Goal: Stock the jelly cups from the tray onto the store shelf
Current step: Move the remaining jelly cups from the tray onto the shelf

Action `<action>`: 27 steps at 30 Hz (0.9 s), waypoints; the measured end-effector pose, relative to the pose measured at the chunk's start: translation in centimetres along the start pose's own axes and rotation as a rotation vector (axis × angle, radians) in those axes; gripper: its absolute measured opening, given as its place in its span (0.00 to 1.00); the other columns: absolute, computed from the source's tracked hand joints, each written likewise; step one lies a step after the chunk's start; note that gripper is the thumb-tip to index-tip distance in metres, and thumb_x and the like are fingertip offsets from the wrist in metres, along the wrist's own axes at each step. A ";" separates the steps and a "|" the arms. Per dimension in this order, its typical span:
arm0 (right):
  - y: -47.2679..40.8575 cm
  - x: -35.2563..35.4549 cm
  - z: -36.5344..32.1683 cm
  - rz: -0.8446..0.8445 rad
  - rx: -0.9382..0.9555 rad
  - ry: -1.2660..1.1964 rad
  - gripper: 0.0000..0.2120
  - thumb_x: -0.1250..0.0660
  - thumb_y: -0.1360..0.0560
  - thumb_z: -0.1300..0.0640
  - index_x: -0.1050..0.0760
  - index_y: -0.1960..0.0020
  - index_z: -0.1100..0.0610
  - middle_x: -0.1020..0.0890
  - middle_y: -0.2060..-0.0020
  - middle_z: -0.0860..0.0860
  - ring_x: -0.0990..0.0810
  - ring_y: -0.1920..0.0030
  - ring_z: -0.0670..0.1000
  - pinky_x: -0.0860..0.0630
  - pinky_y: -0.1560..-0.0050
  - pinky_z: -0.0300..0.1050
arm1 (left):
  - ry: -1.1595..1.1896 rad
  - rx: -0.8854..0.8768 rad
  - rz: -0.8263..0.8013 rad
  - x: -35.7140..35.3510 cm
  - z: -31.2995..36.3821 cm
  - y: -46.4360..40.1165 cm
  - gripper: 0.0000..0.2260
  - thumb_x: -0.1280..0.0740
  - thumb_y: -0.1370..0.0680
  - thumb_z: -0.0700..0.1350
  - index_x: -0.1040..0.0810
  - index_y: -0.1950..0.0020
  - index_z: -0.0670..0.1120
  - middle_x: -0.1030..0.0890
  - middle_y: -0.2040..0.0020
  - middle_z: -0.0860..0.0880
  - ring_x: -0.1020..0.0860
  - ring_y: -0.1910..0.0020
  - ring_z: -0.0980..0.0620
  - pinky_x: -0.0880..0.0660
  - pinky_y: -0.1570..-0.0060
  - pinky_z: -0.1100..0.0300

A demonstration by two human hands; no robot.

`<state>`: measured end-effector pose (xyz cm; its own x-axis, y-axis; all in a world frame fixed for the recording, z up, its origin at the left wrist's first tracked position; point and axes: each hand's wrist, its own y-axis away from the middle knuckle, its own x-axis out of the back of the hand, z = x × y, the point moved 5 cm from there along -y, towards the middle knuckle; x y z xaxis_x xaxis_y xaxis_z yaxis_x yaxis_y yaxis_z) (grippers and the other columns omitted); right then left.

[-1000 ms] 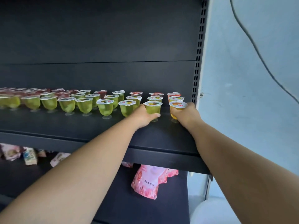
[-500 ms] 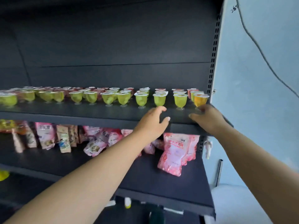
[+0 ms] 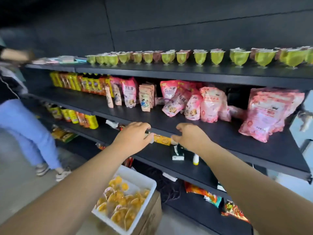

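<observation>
Both hands are hanging empty in front of the middle shelf: the left hand and the right hand are each showing loosely curled fingers, apart from one another and clamped on nothing. By judgement, the person is standing between two placements, on the way to the tray for a fresh load. The white tray, a thin-walled, rectangular plastic container, is sitting low in the view on a cardboard box, directly below the left forearm; inside it the orange jelly cups are lying heaped and tilted, their foil lids glinting. On the top shelf, a matte black metal board, the green jelly cups are standing upright in rows on small clear feet, with reddish cups behind them. The next move is calling for a downward reach into the tray and a light pinch on each cup's rim or tapered wall, since the thin translucent plastic is likely to flex. Soft pink snack bags are leaning on the middle shelf; another person in pale blue trousers is standing at the left.
</observation>
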<state>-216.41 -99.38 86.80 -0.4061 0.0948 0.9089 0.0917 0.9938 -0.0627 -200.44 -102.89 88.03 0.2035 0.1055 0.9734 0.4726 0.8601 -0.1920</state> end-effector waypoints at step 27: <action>-17.1 -41.6 -8.8 -0.818 -0.321 -0.109 0.23 0.40 0.23 0.46 0.31 0.34 0.60 0.26 0.37 0.57 0.28 0.37 0.58 0.31 0.39 0.47 | 0.313 0.617 -0.597 -25.6 -35.9 4.2 0.15 0.43 0.20 0.48 0.25 0.36 0.45 0.22 0.38 0.47 0.25 0.39 0.48 0.32 0.43 0.61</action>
<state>-193.11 -120.87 53.67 -0.5394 -0.6175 0.5725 -0.0218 0.6899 0.7236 -172.92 -119.85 57.79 0.3386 -0.5054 0.7937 0.0499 0.8520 0.5212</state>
